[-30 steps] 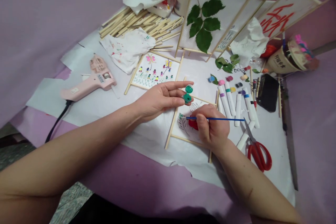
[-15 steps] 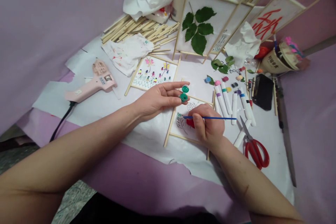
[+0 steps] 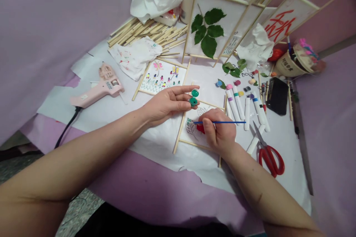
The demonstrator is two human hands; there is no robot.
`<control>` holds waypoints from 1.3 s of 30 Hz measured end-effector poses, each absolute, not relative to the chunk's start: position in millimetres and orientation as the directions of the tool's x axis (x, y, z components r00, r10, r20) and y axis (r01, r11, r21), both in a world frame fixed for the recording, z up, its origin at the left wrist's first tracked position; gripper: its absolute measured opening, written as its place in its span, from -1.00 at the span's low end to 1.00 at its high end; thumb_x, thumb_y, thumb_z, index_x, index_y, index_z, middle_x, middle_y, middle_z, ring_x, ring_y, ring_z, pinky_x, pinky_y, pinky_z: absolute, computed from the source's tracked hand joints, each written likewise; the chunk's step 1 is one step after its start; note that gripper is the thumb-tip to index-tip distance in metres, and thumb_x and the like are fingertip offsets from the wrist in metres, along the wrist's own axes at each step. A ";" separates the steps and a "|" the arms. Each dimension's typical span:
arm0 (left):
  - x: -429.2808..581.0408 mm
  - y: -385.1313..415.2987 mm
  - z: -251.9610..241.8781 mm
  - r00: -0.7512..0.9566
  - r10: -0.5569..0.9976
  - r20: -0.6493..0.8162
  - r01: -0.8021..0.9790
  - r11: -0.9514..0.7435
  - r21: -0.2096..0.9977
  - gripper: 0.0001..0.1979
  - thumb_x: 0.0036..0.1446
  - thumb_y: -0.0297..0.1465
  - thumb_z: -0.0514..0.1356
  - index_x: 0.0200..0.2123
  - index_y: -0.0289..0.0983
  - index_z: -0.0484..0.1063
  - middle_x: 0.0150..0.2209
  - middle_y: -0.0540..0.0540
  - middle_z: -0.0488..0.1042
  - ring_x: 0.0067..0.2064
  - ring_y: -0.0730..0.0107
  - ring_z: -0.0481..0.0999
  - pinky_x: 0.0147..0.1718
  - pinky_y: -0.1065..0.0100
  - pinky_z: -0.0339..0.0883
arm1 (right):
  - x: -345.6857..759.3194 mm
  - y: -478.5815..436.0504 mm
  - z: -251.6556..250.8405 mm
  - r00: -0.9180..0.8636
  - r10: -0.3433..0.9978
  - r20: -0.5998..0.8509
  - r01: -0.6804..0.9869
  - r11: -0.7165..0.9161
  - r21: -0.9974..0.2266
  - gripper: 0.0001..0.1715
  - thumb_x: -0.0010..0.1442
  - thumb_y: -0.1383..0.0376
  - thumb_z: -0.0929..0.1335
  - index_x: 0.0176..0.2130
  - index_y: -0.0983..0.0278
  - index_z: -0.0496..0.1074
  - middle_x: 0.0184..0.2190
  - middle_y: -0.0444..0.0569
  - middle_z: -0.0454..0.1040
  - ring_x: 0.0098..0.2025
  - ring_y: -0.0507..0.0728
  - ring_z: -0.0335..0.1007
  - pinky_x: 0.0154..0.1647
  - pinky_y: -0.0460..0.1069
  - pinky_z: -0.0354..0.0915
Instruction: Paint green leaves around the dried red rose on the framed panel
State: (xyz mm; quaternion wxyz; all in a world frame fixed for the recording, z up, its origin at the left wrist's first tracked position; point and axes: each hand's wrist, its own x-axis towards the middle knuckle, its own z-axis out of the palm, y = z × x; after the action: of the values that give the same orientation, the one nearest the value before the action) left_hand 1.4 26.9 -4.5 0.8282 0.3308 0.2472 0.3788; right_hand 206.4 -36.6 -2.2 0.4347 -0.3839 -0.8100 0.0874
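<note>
Over the framed panel, near the surface's front edge, the left hand pinches the green paint pot between thumb and fingertips, lid flipped open. The right hand rests on the panel, fingers clamped on the blue brush — tip at the drawn leaf.

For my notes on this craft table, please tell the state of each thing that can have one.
green paint pot: open, held in left hand
paintbrush: gripped in right hand, tip over framed paper
scissors: shut, lying flat
glue gun: lying on its side, cord attached
</note>
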 end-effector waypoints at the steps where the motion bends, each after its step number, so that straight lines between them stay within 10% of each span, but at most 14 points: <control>1: 1.5 27.0 -4.4 0.592 0.790 -0.158 -0.463 0.494 0.736 -0.53 -0.07 -0.51 0.55 -0.04 -0.12 0.70 -0.29 0.03 0.63 -0.16 0.40 0.71 0.02 0.36 0.49 | 206.2 -36.3 -1.9 -0.334 0.695 0.637 0.551 0.692 -0.466 -0.82 0.41 0.31 0.29 -0.28 0.19 0.40 -0.46 -0.09 0.52 -0.41 0.10 0.44 -0.35 0.02 0.30; 39: 1.7 26.5 -4.3 0.569 0.804 -0.171 -0.459 0.483 0.746 -0.51 -0.09 -0.53 0.53 -0.02 -0.16 0.69 -0.31 0.03 0.62 -0.16 0.35 0.70 0.10 0.22 0.47 | 206.9 -38.2 0.7 -0.354 0.703 0.617 0.612 0.673 -0.415 -0.79 0.42 0.33 0.27 -0.29 0.20 0.39 -0.48 -0.09 0.51 -0.42 0.09 0.43 -0.36 0.02 0.32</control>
State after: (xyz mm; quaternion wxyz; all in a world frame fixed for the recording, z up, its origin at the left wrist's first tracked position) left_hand 1.7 26.5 -4.3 0.8210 0.3324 0.2596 0.3847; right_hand 206.9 -38.2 0.7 0.4033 -0.4005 -0.8209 0.0561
